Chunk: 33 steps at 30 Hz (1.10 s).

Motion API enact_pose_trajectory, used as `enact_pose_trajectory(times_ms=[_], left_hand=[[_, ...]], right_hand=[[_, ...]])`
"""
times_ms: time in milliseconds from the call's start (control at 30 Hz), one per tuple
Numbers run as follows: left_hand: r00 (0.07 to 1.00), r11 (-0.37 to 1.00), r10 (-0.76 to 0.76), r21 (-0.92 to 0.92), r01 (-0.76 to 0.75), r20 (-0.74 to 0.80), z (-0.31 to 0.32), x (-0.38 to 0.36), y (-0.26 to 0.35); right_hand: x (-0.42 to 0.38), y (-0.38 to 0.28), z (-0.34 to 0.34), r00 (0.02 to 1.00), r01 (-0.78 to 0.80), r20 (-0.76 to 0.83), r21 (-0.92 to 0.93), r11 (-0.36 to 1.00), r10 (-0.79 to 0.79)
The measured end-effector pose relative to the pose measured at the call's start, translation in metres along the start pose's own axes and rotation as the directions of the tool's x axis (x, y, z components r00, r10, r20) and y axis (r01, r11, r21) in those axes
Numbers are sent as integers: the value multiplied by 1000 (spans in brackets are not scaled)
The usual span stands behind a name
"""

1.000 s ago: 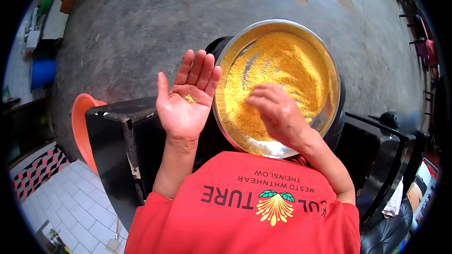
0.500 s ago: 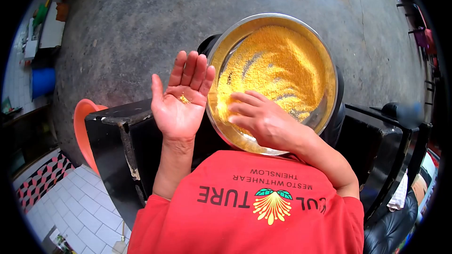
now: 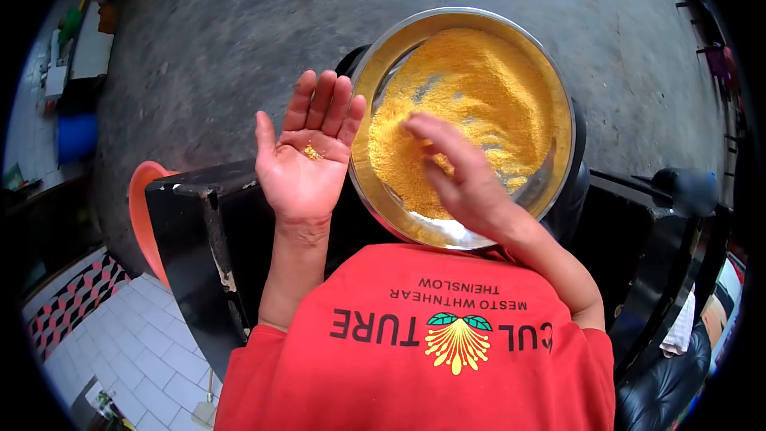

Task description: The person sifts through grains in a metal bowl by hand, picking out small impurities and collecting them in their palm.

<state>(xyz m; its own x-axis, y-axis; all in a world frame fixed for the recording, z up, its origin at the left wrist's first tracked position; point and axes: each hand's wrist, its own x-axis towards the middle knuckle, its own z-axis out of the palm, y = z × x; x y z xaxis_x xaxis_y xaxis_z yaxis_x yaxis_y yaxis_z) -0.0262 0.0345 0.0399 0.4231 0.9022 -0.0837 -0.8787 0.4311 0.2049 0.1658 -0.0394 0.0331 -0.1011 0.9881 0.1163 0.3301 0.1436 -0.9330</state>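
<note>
My left hand (image 3: 307, 152) is held palm up just left of the bowl, fingers stretched out. A small pinch of yellow crumbs (image 3: 312, 152) lies in the middle of its palm. Over the near part of a wide metal bowl (image 3: 563, 104) hovers my right hand (image 3: 463, 172), slightly smeared by motion, with its thumb apart from the extended fingers. Coarse yellow meal (image 3: 511, 84) covers much of the bowl's bottom, heaped toward the far and right sides. Bare metal shows through in streaks and along the near edge.
Black armrests flank my lap, the left one (image 3: 183, 215) chipped along its edge. An orange basin (image 3: 144, 219) stands beyond it. Grey concrete floor (image 3: 231, 40) stretches ahead. A blue container (image 3: 76, 137) is at far left, and a white cloth (image 3: 678, 327) hangs at right.
My right hand has lifted from the meal at the bowl's left side and shifted right. The meal there is smoothed over. My left hand keeps its palm-up pose.
</note>
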Motion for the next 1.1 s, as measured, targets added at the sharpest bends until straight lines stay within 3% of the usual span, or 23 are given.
enact_pose_trajectory(times_ms=[67,100,200,300,433,533,633,733,867,1000,1033,1067,1100], left_hand=[[1000,1000,0,-3,0,-2,-1,0,1],[1000,1000,-2,-4,2,-3,-1,1,1],[1000,1000,-9,-26,8,-24,0,5,-1],[999,999,-14,-29,13,-29,0,6,-1],[1000,1000,-11,15,11,27,-2,3,0],[999,1000,-19,4,19,26,-4,2,1],[999,998,-29,-51,28,-18,-4,5,1],[996,999,-40,30,38,78,-5,9,2],[996,999,-43,36,41,81,-7,6,3],[990,997,-66,46,61,122,-9,5,4],[990,997,-65,46,59,128,-10,6,4],[990,997,-63,45,58,126,-9,7,3],[991,997,-59,47,54,120,-8,7,3]], right_hand=[[2,-1,-15,975,-201,-86,78,977,207],[3,6,-18,974,-149,-165,53,987,156],[3,4,-20,978,-131,-167,-14,991,127],[13,6,-4,998,56,-31,-115,992,-60],[4,4,3,905,205,399,-100,973,-150],[-22,-5,-22,879,160,465,-89,983,-101],[-46,-9,-57,866,-81,480,-143,986,141],[-63,-11,-71,976,-127,133,-293,948,172],[-71,7,-75,960,-207,-265,-459,864,90],[-67,18,-60,869,-373,-459,-359,856,186],[-66,8,-55,890,-404,-398,-461,790,223],[-65,10,-52,890,-370,-257,78,926,377],[-67,7,-48,891,-338,-251,189,922,378]])
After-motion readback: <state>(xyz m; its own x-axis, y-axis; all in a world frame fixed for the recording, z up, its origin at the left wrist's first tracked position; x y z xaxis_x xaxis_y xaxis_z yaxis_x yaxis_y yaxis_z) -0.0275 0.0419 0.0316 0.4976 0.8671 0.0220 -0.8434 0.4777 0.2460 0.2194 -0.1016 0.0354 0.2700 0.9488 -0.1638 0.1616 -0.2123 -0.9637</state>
